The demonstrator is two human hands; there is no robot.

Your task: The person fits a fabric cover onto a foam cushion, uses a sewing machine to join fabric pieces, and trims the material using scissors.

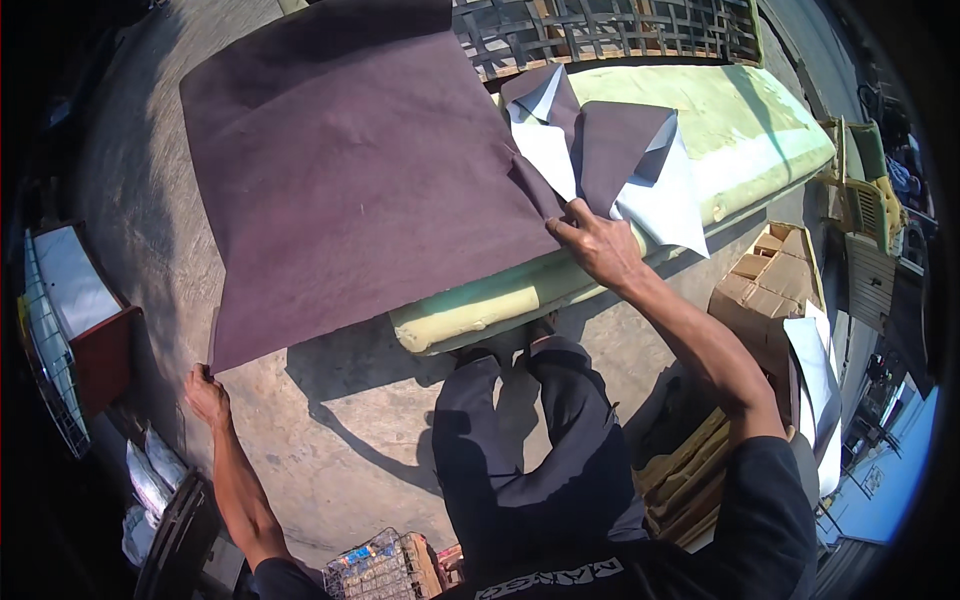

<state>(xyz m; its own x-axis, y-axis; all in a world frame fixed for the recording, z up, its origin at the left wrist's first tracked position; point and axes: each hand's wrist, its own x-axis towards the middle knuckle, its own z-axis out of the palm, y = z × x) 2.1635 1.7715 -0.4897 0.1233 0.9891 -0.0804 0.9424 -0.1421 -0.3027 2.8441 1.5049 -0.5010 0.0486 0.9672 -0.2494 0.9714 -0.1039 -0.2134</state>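
Left hand (pixel 208 397) pinches the purple sheet (pixel 350 210)'s near corner; right hand (pixel 603 245) grips its folded right side. Seemingly being spread over green foam (pixel 460 325); flattening the folds calls for even tension.

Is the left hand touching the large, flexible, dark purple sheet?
Touching: the head view shows the left hand pinching the purple sheet at its lower-left corner.
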